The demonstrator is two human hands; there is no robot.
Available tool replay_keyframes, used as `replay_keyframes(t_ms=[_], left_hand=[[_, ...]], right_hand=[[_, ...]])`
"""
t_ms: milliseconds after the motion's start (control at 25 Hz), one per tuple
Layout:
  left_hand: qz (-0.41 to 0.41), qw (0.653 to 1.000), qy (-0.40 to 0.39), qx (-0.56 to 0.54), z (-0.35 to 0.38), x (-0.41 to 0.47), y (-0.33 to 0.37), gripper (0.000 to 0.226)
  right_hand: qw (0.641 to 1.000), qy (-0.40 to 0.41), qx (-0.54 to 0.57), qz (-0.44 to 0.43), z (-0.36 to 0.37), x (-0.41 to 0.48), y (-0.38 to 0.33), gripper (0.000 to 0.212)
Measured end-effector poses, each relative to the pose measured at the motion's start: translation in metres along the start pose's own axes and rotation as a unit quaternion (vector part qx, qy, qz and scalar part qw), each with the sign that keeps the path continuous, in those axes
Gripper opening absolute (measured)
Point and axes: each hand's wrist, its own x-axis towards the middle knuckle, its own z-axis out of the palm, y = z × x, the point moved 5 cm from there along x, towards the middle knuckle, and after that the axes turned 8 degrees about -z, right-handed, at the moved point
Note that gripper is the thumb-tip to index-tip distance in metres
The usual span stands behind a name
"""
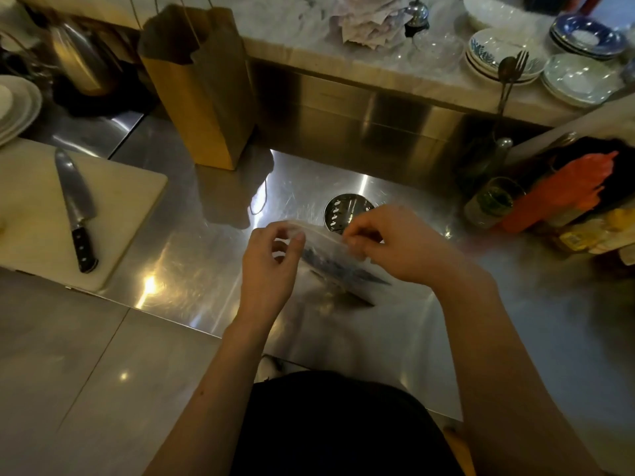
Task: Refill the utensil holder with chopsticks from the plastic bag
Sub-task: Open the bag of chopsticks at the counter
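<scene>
Two hands hold one see-through plastic bag (326, 247) up over the middle of the bench (178, 262). The left hand (271, 259) pinches the bag's top edge at one end with curled fingers and thumb. The right hand (388, 249) pinches the same edge at the other end. The bag is thin and floppy. Inside it lie dark, long, thin chopsticks (343, 269), too blurry to count.

Just behind the bag stands one utensil holder (347, 207). It is round, made of shiny metal, and full of little holes.

The bench is flat, shiny metal. Toward its back edge stands one tall brown paper bag (206, 97), open at the top. At the left edge lies one pale cutting board (130, 201) with round corners. One knife (75, 204) with a black handle rests on it. Near the back left corner sits one stack of white plates (20, 104).
</scene>
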Motion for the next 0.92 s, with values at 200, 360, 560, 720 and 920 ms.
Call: replay_keyframes(t_ms=[200, 360, 560, 720, 920], left_hand=[[-0.062, 0.994, 0.017, -0.09, -0.005, -0.011, 0.008, 0.037], [-0.106, 0.981, -0.046, -0.157, -0.002, -0.015, 0.01, 0.043], [-0.101, 0.978, -0.042, -0.176, -0.001, -0.019, 0.012, 0.035], [-0.115, 0.969, -0.05, -0.211, -0.002, -0.02, 0.012, 0.029], [-0.143, 0.961, -0.048, -0.232, -0.003, -0.019, 0.009, 0.029]], right_hand=[[1.0, 0.017, 0.001, 0.023, 0.003, 0.004, -0.001, 0.016], [0.999, 0.025, 0.018, 0.032, 0.005, 0.006, -0.005, 0.015], [0.998, 0.0, 0.055, 0.02, 0.012, 0.005, -0.013, 0.013], [0.997, -0.002, 0.074, 0.01, 0.014, 0.007, -0.012, 0.013], [0.996, -0.014, 0.088, -0.011, 0.02, 0.007, -0.013, 0.011]])
